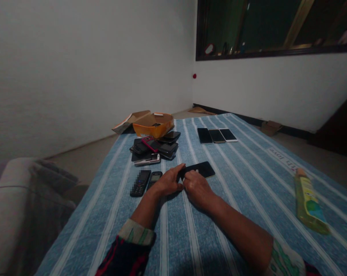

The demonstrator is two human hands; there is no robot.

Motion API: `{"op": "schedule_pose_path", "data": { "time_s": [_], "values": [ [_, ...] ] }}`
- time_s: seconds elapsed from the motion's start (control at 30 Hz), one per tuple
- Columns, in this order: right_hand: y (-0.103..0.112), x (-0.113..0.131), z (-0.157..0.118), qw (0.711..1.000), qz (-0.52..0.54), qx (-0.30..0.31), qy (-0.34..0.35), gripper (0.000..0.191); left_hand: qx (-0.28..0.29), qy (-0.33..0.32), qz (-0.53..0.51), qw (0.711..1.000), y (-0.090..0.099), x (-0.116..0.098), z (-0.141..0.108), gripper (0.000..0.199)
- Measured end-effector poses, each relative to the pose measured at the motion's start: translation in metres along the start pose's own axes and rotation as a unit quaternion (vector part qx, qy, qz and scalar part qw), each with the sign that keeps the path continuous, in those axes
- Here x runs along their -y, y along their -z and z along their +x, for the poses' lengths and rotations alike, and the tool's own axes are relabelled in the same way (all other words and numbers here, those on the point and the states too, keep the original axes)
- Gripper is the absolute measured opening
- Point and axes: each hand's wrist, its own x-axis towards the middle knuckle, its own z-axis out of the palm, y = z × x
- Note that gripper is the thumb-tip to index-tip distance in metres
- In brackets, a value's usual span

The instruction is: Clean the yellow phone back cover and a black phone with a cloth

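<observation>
A black smartphone [205, 169] lies face up on the striped cloth, turned sideways in front of me. My left hand [168, 181] grips its left end, fingers along the far edge and thumb on the near side. Over the same end, my right hand [197, 188] is closed with its knuckles against the screen. A tiny pale bit shows by its fingers, too small to name. Just left of my left hand lie a keypad phone [141, 183] and a second small keypad phone [155, 177], partly covered by that hand.
Beyond my hands lies a pile of phones [154, 147] before an orange box [152, 130] with a cardboard flap. Three smartphones [218, 136] sit in a row farther right. A yellow-green bottle [310, 205] lies near the right edge of the blue striped cloth [248, 184].
</observation>
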Motion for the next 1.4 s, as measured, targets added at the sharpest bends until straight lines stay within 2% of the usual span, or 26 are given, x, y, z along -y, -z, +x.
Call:
{"op": "schedule_pose_path", "data": {
  "time_s": [0.1,0.2,0.37,0.43,0.6,0.7,0.87,0.93,1.27,1.4],
  "values": [
    [-0.002,0.006,0.002,1.000,0.005,-0.003,0.008,0.023,-0.003,-0.003,0.021,1.000,0.000,-0.001,0.000,0.087],
    [0.005,0.002,0.000,1.000,0.010,0.014,0.000,0.023,-0.004,0.015,0.032,0.999,0.000,-0.004,-0.001,0.088],
    [0.025,-0.026,-0.009,0.995,-0.004,0.064,-0.074,0.024,-0.003,0.046,0.010,0.999,0.000,-0.015,-0.003,0.087],
    [0.030,-0.041,-0.013,0.991,-0.019,0.066,-0.114,0.026,-0.008,0.053,0.014,0.998,-0.001,-0.019,-0.003,0.085],
    [0.033,-0.065,-0.019,0.982,-0.042,0.084,-0.164,0.028,-0.053,0.048,0.064,0.995,-0.010,-0.021,0.000,0.081],
    [0.031,-0.061,-0.019,0.983,-0.049,0.085,-0.155,0.028,-0.069,0.052,0.085,0.993,-0.016,-0.020,0.002,0.078],
    [0.024,-0.041,-0.016,0.993,-0.046,0.071,-0.086,0.026,-0.085,0.050,0.092,0.991,-0.018,-0.019,0.002,0.080],
    [0.024,-0.039,-0.015,0.993,-0.043,0.069,-0.081,0.026,-0.088,0.050,0.089,0.991,-0.018,-0.018,0.001,0.081],
    [0.032,-0.077,-0.022,0.973,-0.042,0.095,-0.207,0.026,-0.083,0.049,0.079,0.992,-0.017,-0.017,0.002,0.081],
    [0.027,-0.085,-0.022,0.968,-0.053,0.072,-0.236,0.026,-0.086,0.051,0.081,0.992,-0.018,-0.017,0.001,0.080]
  ]
}}
